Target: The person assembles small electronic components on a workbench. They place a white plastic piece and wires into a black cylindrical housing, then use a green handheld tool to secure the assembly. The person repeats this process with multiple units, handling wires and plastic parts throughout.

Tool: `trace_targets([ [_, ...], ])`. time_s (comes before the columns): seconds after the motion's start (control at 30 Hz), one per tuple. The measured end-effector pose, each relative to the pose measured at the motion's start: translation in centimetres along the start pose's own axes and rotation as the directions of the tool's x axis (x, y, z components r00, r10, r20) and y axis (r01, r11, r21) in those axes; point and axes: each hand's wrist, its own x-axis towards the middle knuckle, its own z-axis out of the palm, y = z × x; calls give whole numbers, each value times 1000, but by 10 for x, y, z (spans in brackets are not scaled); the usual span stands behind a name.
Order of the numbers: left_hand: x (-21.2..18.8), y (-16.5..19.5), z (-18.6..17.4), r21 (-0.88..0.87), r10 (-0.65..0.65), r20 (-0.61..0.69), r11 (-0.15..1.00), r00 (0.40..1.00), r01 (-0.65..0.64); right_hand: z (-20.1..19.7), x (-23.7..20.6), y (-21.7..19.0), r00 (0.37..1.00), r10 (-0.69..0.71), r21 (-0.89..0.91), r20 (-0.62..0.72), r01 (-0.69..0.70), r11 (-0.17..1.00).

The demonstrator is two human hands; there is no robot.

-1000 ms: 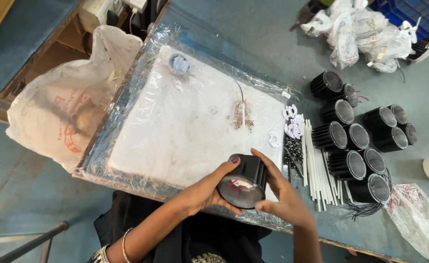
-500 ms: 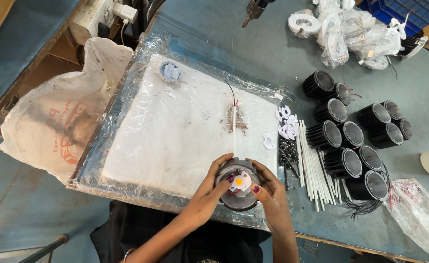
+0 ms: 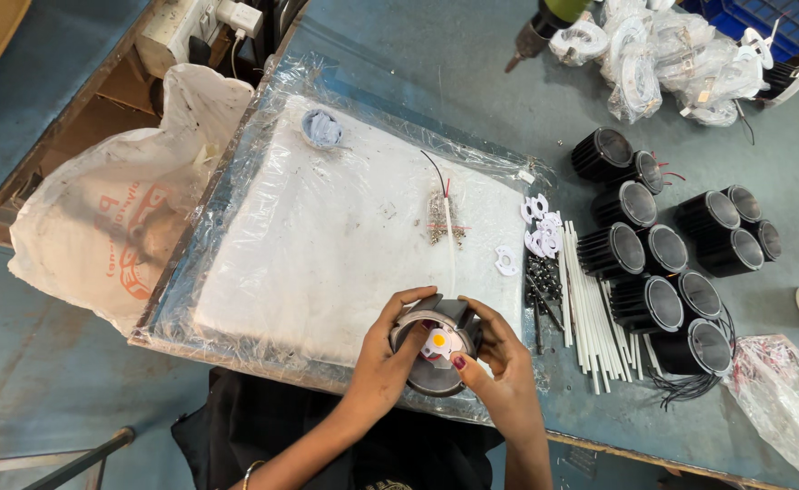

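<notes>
Head view gives us the blue-grey desk (image 3: 436, 63) filling most of the frame, and on it, left of centre, a white board wrapped in clear plastic film (image 3: 327, 236). At the left edge a crumpled white bag (image 3: 109, 227) hangs off the desk. To the right we see a cluster of black ribbed cylinders (image 3: 667, 259) with shiny round mouths, standing close together, and just left of them a row of thin white sticks (image 3: 590, 308). At the upper right lies a heap of white parts in clear bags (image 3: 671, 54).

Low in the middle of the frame, over the board's near edge, we hold the black round housing (image 3: 436, 349). It is a short, dark cylinder with a grey metallic rim, its open face turned up toward us; inside sits a small white plate with a yellow-orange dot at its centre. Our left hand (image 3: 383, 363) curls round its left side, fingers closed on the rim. Our right hand (image 3: 499, 363) grips the right side, thumb touching the white plate.
</notes>
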Motion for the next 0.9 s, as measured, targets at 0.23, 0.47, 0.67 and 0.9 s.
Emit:
trace_targets([
  [0.23, 0, 4, -10, 40, 18, 135, 999, 991, -24, -5, 2, 3, 1000, -25, 26, -9, 26, 999],
  [0.47, 5, 2, -3, -8, -31, 46, 999, 998, 31, -4, 4, 7, 1000, -16, 44, 2, 16, 999],
  [0.67, 0, 5, -10, 12, -153, 133, 988, 979, 153, -2, 6, 14, 999, 27, 183, -30, -21, 983],
  [0.9, 4, 7, -16, -54, -100, 181, 992, 978, 112, 1, 12, 21, 998, 39, 179, -44, -30, 983],
])
